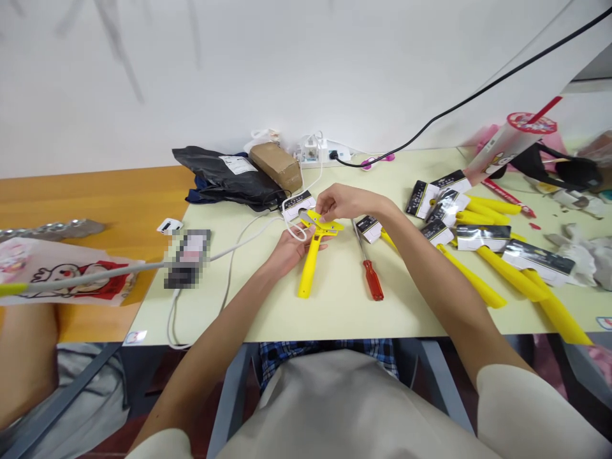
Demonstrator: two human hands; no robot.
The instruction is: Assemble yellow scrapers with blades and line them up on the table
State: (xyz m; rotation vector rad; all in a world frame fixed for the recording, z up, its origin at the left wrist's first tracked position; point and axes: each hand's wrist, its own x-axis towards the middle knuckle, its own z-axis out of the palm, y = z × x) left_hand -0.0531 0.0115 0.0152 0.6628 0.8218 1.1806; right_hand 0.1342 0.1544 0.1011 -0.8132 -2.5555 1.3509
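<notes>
A yellow scraper (310,266) is held just above the table, its handle pointing towards me and its wide head away. My left hand (289,247) grips the head from the left and below, with the thumb near its middle. Over the top of the same head, my right hand (345,200) bends down, its fingertips pressed together on the upper side. Whether a small part is between those fingertips is too small to tell. To the right lies a red-handled screwdriver (373,280), its shaft pointing away. A black-and-white card (299,205) lies behind my hands.
Several yellow scrapers (511,274) with cards lie to the right. A black plastic bag (229,178), a cardboard box (275,164) and a power strip (320,153) stand by the wall. White cables cross the table beside a phone (189,258). A cup (509,146) stands at the back right.
</notes>
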